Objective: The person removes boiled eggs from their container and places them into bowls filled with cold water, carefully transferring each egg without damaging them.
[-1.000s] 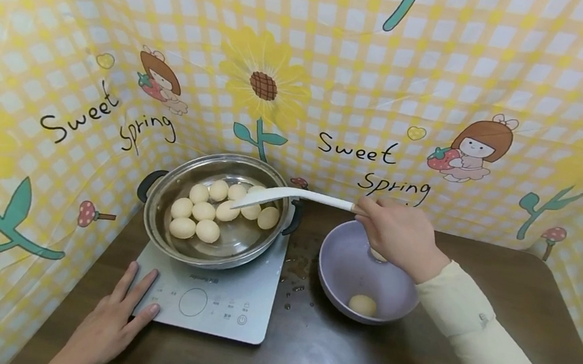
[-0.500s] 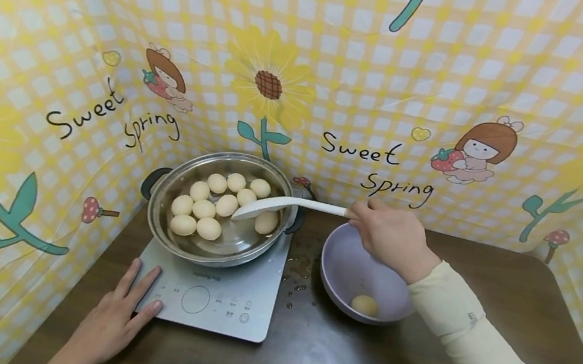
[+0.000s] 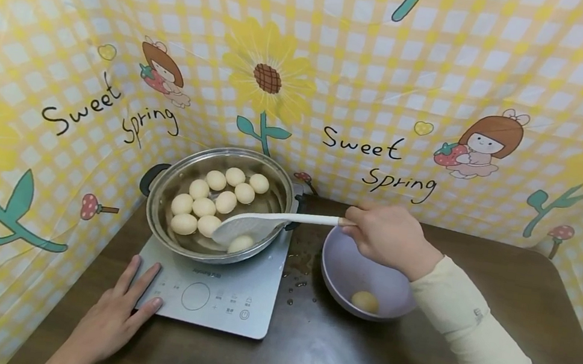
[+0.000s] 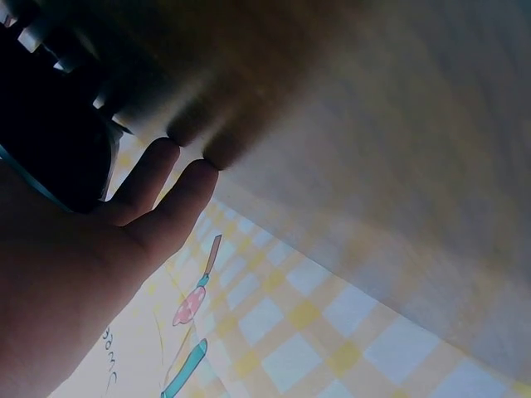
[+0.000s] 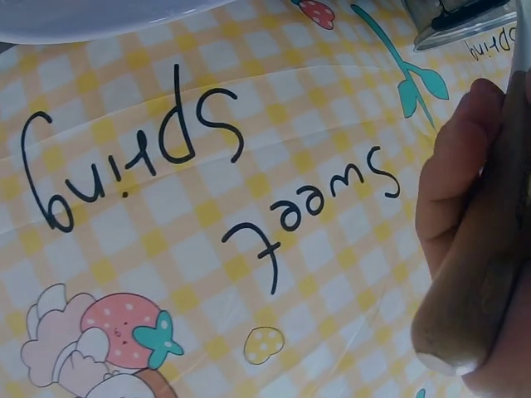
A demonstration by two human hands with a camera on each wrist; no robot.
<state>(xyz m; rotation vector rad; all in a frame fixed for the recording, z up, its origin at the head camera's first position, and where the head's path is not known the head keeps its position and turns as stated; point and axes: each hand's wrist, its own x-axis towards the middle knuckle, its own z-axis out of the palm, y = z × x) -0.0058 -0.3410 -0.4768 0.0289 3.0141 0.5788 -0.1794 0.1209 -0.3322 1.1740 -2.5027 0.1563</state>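
White spoon (image 3: pixel 254 221) gripped, the right hand (image 3: pixel 391 237) reaches it into the metal pot (image 3: pixel 155 208); the left hand (image 3: pixel 114 315) rests straight-fingered on the cooker (image 3: pixel 252 323). Scooping seems the step; the next move likely needs sliding beneath the near-side egg (image 3: pixel 241 244). Pale, smooth eggs (image 3: pixel 203 207) cluster there; another sits in the purple bowl (image 3: pixel 339 273).

A cooking corner: metal pot (image 3: pixel 163 196) on hotplate (image 3: pixel 211 319), checked cloth (image 3: pixel 361 75) behind.
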